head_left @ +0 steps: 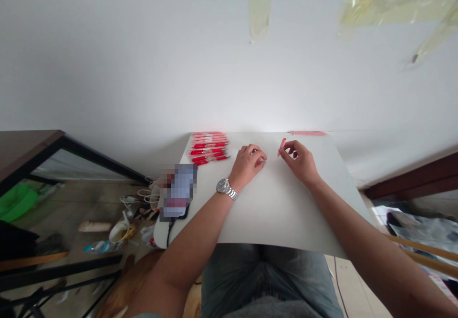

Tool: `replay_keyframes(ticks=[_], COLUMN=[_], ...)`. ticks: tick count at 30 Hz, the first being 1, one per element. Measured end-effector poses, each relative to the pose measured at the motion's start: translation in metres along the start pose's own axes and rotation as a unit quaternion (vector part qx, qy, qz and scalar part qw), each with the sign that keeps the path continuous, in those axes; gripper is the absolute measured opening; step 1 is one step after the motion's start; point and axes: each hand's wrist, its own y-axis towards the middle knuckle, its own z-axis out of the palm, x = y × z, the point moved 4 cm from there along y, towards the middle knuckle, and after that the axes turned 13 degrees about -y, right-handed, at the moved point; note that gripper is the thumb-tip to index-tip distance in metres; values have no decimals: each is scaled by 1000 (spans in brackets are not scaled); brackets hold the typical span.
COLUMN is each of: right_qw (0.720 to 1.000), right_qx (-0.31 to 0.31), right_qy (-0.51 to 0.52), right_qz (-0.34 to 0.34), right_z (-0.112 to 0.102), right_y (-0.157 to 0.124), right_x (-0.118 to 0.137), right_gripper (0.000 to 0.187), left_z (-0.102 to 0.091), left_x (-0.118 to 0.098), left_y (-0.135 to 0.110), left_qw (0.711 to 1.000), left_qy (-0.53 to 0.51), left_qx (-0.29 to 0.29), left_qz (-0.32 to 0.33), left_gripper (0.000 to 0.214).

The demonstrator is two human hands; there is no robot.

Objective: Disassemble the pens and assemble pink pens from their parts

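Note:
My right hand point(298, 159) pinches a short pink-and-red pen part point(282, 147) between thumb and fingertips, tilted above the white table point(265, 213). Facing it, my left hand point(248, 161) has its fingers curled and thumb drawn in; what it holds, if anything, is too small to make out. A small gap separates the two hands. Left of my left hand, several red pens point(209, 153) lie side by side in a stack near the wall. At the back right edge of the table rest thin pinkish-red sticks point(308, 133), blurred.
A phone point(179, 191) with a cable lies on the table's left edge. The wall point(214, 70) with yellowed tape stands right behind the table. On the floor at left are a cup point(119, 231), a plastic bottle point(98, 247) and white cables point(148, 194).

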Motion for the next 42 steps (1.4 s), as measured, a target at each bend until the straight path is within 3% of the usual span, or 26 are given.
replay_keyframes(ticks=[9,22,35,42], right_qw=[1000,998,991,992], right_qx=[23,65,107,107], right_qy=[13,19,76,61], right_qz=[6,9,33,7], right_z=[1,4,11,11], right_y=[-3,-5,-7,-7], right_x=[3,7,3,5], right_gripper=[26,33,29,23], left_z=[-5,-13,-13,-13], left_x=[-5,1,5,12], left_y=[0,0,0,0], left_qw=[999,983,977,948], left_qy=[-50,-163,-187,-278], left_qx=[-14,-78,-95,-133], left_qz=[3,-32,-48,-76], left_gripper=[9,5,4,10])
